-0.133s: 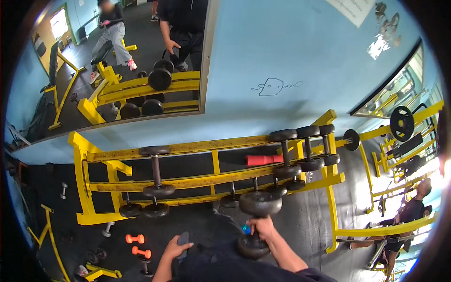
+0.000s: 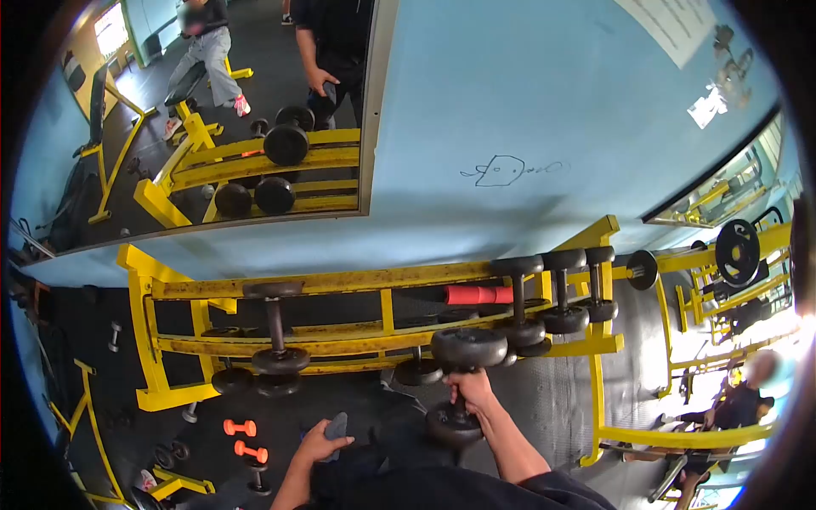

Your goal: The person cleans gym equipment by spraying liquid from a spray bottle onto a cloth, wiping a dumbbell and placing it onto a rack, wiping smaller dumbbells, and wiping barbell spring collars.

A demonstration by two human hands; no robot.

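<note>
Near the edge of the rack (image 2: 365, 346), right fingers (image 2: 461, 393) grip one dumbbell (image 2: 469, 347); left fingers (image 2: 318, 425) hold one gray thing (image 2: 339, 422) above open floor (image 2: 289, 404).

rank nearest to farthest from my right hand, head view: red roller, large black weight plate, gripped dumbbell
1. gripped dumbbell, in your right hand
2. red roller, seen through the yellow rack
3. large black weight plate, far right

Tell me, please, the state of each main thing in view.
Black dumbbell: gripped in the right hand
Right hand: closed
Grey object: held in the left hand
Left hand: curled around it
Yellow rack: standing, partly loaded
Red cylinder: lying on its side
Orange dumbbells: lying on the floor
</note>
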